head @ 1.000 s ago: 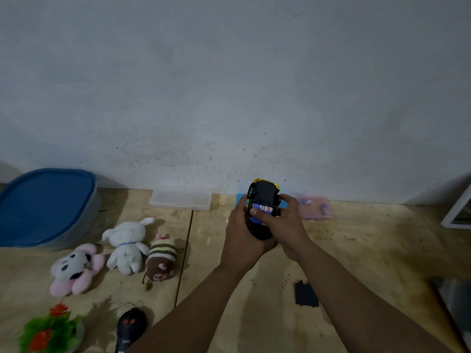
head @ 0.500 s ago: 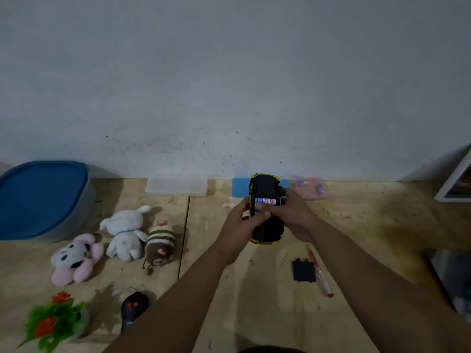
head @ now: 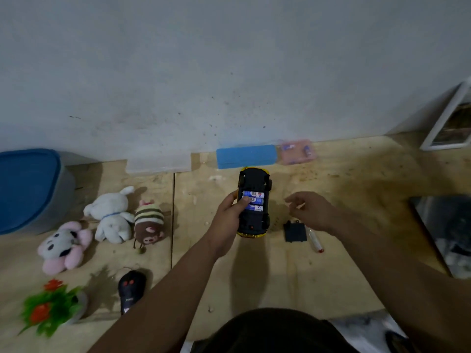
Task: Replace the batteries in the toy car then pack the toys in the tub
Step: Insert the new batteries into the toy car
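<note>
Looking down from head height, a person sits at a pale wooden tabletop (head: pixel 331 271) set against a grey wall. The left hand (head: pixel 228 220) holds a toy car (head: pixel 253 202) upside down near the middle of the tabletop, its black underside up and yellow bodywork showing at the edges; its grip is wrapped around the car's left side, with the thumb lying over the batteries (head: pixel 253 200), three blue and white cells side by side in the open compartment. The right hand (head: pixel 312 211) hovers just right of the car, not touching it, its grip loose, fingers gently curled and holding nothing. Below that hand lies a small black battery cover (head: pixel 295 232), and just beside it a white pen with a red tip (head: pixel 314 239).

At far left stands a tub with a blue lid (head: pixel 28 184). Near it lie three soft toys: a pink and white plush (head: pixel 63 247), a white plush (head: pixel 112 217) and a brown striped plush (head: pixel 149 224). Closer to the person are a black remote control (head: pixel 131 290) and a green plastic plant with orange flowers (head: pixel 51 307). Along the wall sit a clear flat box (head: pixel 159 164), a blue box (head: pixel 246 156) and a pink box (head: pixel 298 151) with small items inside, too blurred to identify.
</note>
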